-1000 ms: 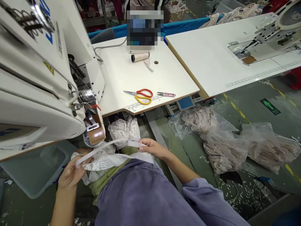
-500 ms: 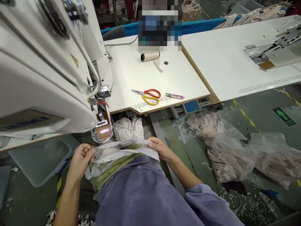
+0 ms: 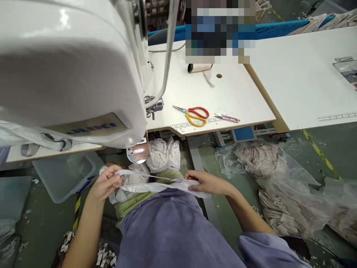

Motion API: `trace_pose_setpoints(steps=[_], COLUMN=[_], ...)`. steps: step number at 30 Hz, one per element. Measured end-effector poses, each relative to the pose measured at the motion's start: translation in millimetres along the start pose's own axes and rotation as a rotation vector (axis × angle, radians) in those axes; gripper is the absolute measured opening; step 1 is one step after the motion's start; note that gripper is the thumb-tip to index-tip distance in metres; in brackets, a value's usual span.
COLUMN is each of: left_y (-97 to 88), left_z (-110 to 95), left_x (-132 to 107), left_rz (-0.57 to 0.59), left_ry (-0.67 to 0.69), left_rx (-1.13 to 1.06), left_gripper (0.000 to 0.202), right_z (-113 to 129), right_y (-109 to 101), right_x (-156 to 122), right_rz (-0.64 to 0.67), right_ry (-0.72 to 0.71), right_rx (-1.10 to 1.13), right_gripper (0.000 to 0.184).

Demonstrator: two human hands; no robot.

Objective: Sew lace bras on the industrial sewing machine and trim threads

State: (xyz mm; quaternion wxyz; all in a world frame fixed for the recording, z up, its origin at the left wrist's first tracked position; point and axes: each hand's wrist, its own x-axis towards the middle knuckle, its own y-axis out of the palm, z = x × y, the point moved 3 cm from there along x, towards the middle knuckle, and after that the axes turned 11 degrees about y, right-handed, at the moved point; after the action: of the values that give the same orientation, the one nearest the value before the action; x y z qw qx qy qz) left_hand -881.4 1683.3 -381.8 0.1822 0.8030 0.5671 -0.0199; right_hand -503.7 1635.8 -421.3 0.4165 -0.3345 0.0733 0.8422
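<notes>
A white lace bra [image 3: 163,154] hangs below the front of the sewing machine, its patterned cups uppermost. Its pale strap [image 3: 156,176] is stretched sideways across my lap. My left hand [image 3: 107,183] pinches the strap's left end, fingers closed. At the other end, my right hand [image 3: 208,183] is closed on the strap and the white band beneath it; the thumb presses on top. Green cloth [image 3: 134,206] lies under the bra on my lap. Just above the cups is the machine's rounded metal sewing bed [image 3: 138,153] with a brown plate.
The white sewing machine head [image 3: 69,74] fills the upper left. Red-and-yellow scissors [image 3: 198,116], thread snips [image 3: 227,118] and a thread spool [image 3: 200,67] lie on the white table [image 3: 237,93]. A clear bin [image 3: 61,175] stands left; bagged fabric pieces [image 3: 262,160] lie on the floor at right.
My view has turned left and nearer the machine. The right hand has shifted outward and now grips the band together with the strap; the left still holds its end.
</notes>
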Motion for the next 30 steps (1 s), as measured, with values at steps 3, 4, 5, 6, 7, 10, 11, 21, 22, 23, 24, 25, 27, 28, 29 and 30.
trace_pose_setpoints(steps=[3,4,5,6,7,10,11,21,22,23,24,25,27,28,29,30], left_y=[0.2,2.6,6.4,11.2,16.6,31.1,34.1,52.0,59.6,67.7,75.6,82.6,92.1,94.3,95.0,94.6], left_z=[-5,-6,-7,-7,-6,-1,0,12,15,18,20,23,27,28,29,29], left_x=[0,0,0,-1,-1,-4,-6,-11,-9,-7,-4,-2,3,5,7,8], left_rz=[-0.104,-0.171,-0.236,-0.289,-0.323,-0.323,-0.311,0.162,0.207,0.23,0.236,0.232,0.202,0.178,0.153,0.124], left_ry=[-0.017,0.011,0.05,0.093,0.127,0.172,0.171,-0.156,-0.193,-0.211,-0.216,-0.208,-0.156,-0.118,-0.083,-0.055], left_rx=[0.438,0.547,0.617,0.652,0.662,0.619,0.609,0.315,0.242,0.181,0.135,0.114,0.161,0.225,0.306,0.387], left_gripper=[0.027,0.027,0.027,0.028,0.027,0.027,0.027,0.046,0.049,0.051,0.053,0.055,0.052,0.047,0.041,0.037], right_z=[-5,-6,-8,-9,-9,-7,-6,15,19,23,28,33,41,44,47,49], right_y=[-10,-9,-5,0,7,28,33,51,55,59,63,67,74,77,79,80], right_x=[1,3,6,9,13,25,28,20,19,18,18,18,19,20,21,21], right_rz=[-0.29,-0.304,-0.263,-0.182,-0.079,0.106,0.091,-0.555,-0.555,-0.547,-0.538,-0.53,-0.519,-0.516,-0.514,-0.514], right_ry=[0.108,0.137,0.158,0.172,0.183,0.147,0.117,-0.241,-0.289,-0.338,-0.386,-0.429,-0.486,-0.499,-0.506,-0.508], right_rx=[-0.13,-0.085,0.017,0.169,0.358,0.896,0.991,0.007,-0.068,-0.13,-0.186,-0.237,-0.312,-0.335,-0.351,-0.362], right_gripper=[0.007,0.013,0.022,0.033,0.042,0.06,0.063,0.043,0.045,0.046,0.047,0.049,0.052,0.054,0.055,0.056])
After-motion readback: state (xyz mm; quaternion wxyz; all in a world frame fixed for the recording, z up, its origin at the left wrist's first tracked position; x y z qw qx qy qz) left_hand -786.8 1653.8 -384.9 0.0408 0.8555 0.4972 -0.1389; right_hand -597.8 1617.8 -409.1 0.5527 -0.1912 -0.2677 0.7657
